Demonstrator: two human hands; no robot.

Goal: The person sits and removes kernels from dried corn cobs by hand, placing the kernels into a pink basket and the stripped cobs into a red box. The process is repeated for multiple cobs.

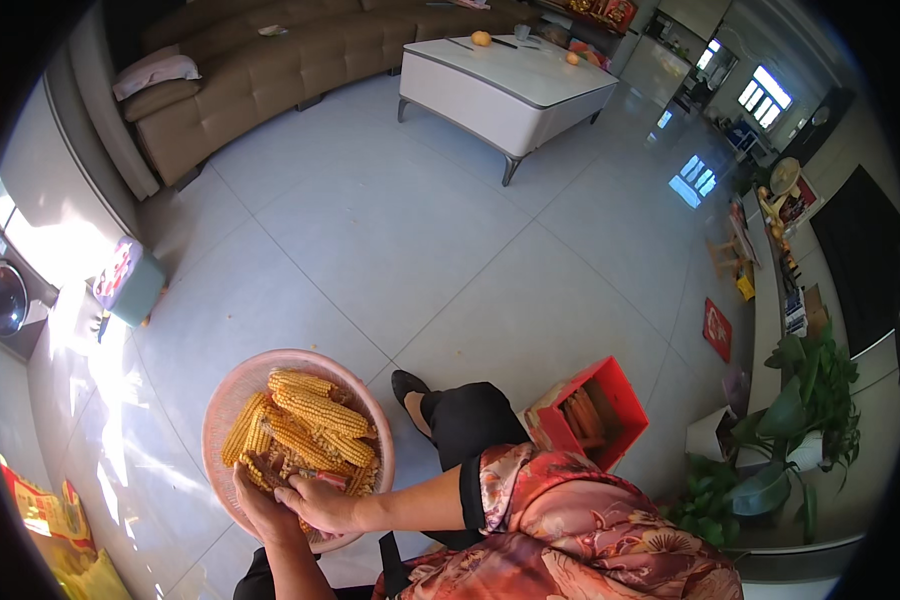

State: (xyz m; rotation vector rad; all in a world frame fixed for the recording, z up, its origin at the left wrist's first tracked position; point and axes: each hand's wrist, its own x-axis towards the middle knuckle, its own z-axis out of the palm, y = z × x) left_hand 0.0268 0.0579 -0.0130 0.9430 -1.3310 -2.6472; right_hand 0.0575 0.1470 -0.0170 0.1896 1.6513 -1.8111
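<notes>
A partly shelled ear of dried corn [257, 472] is held over a pink plastic basket [217, 420], its stripped side brownish. My left hand [264, 508] wraps around the ear from the left. My right hand [321, 504] grips its other end, with the thumb laid against the cob. Several whole yellow corn ears [322, 411] lie in the basket behind my hands, with loose kernels among them. Just beyond my right hand is a small red object [333, 478], mostly hidden. My fingers' undersides are out of sight.
An open red box [621, 390] with bare corncobs [583, 416] stands right of my leg. Potted plants [776, 420] line the right side. A green-grey bin or stool [133, 281] stands at left. Farther off are a white coffee table [480, 90] and a brown sofa [270, 75].
</notes>
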